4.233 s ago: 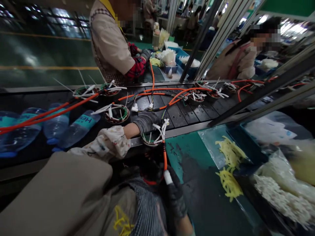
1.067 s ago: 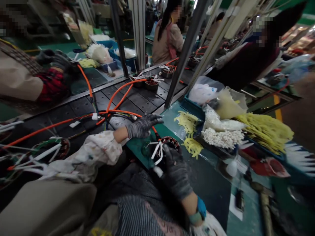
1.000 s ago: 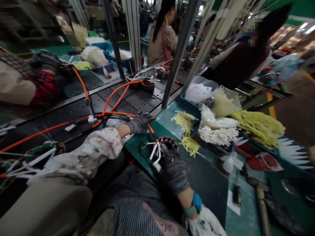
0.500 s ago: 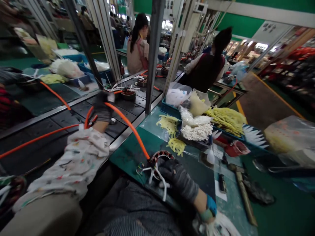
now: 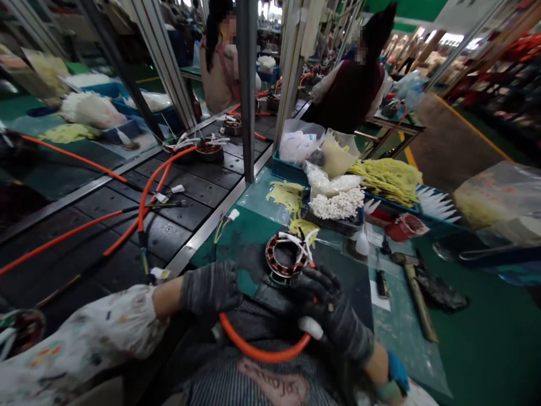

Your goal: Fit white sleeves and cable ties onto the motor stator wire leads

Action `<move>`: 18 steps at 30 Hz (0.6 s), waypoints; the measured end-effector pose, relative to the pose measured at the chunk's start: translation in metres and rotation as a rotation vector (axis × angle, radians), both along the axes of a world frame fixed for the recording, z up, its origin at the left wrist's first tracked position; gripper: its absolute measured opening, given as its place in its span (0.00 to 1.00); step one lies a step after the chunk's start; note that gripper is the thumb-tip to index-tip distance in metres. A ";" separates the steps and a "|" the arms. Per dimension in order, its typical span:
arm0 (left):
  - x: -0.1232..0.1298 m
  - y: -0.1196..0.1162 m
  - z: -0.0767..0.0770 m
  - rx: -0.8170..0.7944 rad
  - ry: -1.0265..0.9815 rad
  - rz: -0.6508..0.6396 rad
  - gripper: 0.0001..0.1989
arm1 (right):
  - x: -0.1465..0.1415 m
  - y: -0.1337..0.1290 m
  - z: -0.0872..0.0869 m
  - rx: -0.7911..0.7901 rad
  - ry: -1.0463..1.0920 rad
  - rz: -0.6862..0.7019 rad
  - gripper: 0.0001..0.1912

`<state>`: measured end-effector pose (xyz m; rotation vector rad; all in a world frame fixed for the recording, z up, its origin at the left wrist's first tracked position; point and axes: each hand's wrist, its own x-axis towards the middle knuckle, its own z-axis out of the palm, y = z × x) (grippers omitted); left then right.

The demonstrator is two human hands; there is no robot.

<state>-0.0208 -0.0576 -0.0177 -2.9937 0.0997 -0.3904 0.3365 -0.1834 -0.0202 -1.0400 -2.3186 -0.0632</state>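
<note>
Over the near edge of the dark green mat (image 5: 342,264), gripping an orange cable (image 5: 270,356) in the closed left hand (image 5: 211,286), close to the end with thin wires and a white connector (image 5: 233,214). Aiming that end away from the body. Bowing the cable toward the body in a wide U, lengthwise from the left hand across to the right hand (image 5: 333,310). Reaching with the right fingers to the near right side of a copper-wound ring (image 5: 274,260), palm over the cable beside a white sleeve (image 5: 310,327); cannot tell whether clenched on it. Laid on the mat beyond and between the hands: round, open side up, with white leads (image 5: 305,245) slanting outward at the right rim. Beyond, yellow strips (image 5: 287,194); leftward, a conveyor (image 5: 203,192) with more orange cables; rightward, a hammer (image 5: 418,301), handle toward the body.
</note>
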 end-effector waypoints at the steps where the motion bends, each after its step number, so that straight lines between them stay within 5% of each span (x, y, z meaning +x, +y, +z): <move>1: 0.006 -0.002 -0.007 -0.009 0.024 -0.008 0.03 | 0.004 -0.005 -0.008 0.047 -0.002 -0.064 0.09; 4: 0.028 0.012 -0.005 -0.049 0.017 0.023 0.15 | 0.016 -0.009 -0.022 0.155 -0.024 -0.224 0.01; 7: 0.057 0.047 0.006 -0.054 -0.015 0.063 0.26 | 0.020 0.003 -0.019 0.145 -0.040 -0.273 0.13; 10: 0.081 0.073 -0.004 -0.011 -0.020 0.029 0.23 | 0.016 0.027 -0.005 0.058 -0.112 -0.204 0.25; 16: 0.076 0.055 -0.033 0.116 -0.054 0.053 0.20 | -0.006 0.081 0.017 -0.099 -0.129 0.108 0.22; 18: 0.063 0.048 -0.027 0.149 -0.033 0.033 0.21 | -0.021 0.098 0.013 -0.067 -0.021 -0.042 0.16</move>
